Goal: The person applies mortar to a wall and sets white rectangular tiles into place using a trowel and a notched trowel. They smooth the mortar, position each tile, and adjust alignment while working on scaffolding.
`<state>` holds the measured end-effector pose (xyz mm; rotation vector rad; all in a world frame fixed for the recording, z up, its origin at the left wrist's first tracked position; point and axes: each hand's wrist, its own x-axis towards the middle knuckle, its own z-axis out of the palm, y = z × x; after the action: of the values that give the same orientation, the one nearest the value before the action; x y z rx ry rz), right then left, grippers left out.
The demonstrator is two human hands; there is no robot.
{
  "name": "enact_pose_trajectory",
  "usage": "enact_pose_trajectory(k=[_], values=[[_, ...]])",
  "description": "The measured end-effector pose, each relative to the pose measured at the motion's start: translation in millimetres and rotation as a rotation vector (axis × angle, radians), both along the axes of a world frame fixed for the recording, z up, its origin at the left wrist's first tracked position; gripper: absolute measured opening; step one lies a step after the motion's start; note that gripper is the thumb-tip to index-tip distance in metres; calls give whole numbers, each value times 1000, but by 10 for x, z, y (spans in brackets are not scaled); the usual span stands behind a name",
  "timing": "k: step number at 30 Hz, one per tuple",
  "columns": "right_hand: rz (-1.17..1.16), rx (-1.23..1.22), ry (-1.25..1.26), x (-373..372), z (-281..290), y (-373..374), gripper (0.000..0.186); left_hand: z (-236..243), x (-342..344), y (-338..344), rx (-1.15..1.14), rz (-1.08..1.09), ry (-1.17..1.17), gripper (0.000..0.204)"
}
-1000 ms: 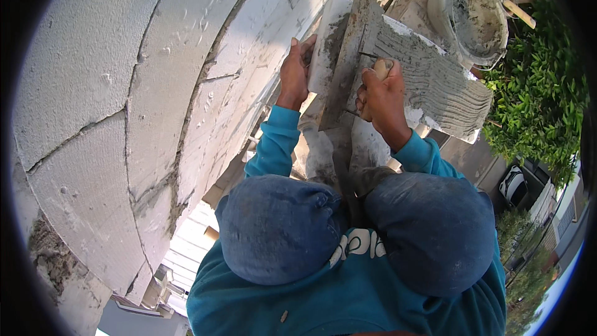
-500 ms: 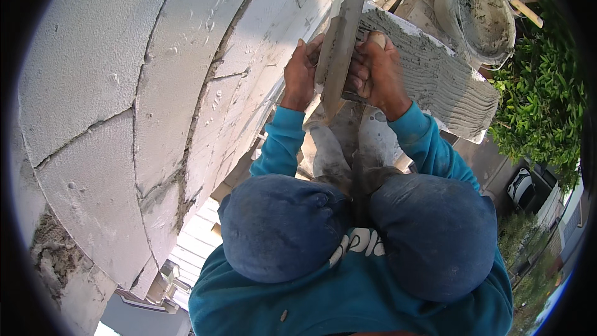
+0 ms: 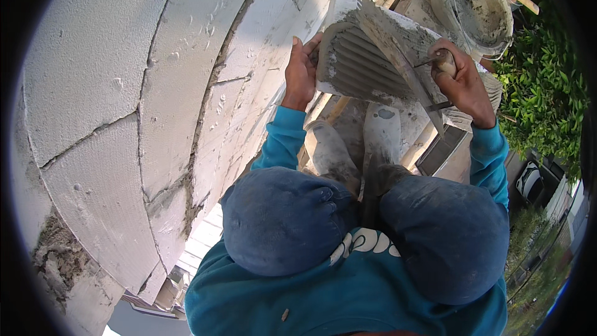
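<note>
Left hand [image 3: 301,74] fingers clasp the mortared block [image 3: 360,62] — right hand [image 3: 461,84] fingers wrap the trowel [image 3: 410,78].

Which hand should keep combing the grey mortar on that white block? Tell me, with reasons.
Probably the right hand: it already grips the notched trowel lying across the white block with ridged grey mortar. The left hand is busy steadying the block's left edge.

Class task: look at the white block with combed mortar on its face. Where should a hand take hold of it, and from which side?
Grip the block by its bare left edge, coming from the wall side, as the left hand does. The ridged mortar face is wet, and the right hand works the trowel across it.
</note>
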<state>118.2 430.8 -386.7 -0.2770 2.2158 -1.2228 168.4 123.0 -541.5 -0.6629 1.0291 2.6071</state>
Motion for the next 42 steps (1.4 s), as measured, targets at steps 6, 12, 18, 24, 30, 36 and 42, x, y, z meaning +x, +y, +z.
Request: enact_pose_trajectory(k=[6,12,18,24,30,36,42], values=[[739,353,834,-860,671,-742,48,366,41,-104,67,63,-135,87],[1464,1135,107,-1413,751,-2652,73,110,99,-239,228,98,-73,93],[1492,583,631,-1154,-18,-2273,44,-10,88,-224,316,1,7,96],[1497,345,970,-1068,-180,-1800,9,-49,57,-219,266,10,6,96],[1351,372,988,-886,-275,-1335,14,-39,37,-177,188,-2,-2,97],[1303,479,690,-780,-256,-735,15,5,42,-212,169,-11,6,99],[1330,700,504,-628,-227,-130,14,11,-6,-145,185,36,-30,99]])
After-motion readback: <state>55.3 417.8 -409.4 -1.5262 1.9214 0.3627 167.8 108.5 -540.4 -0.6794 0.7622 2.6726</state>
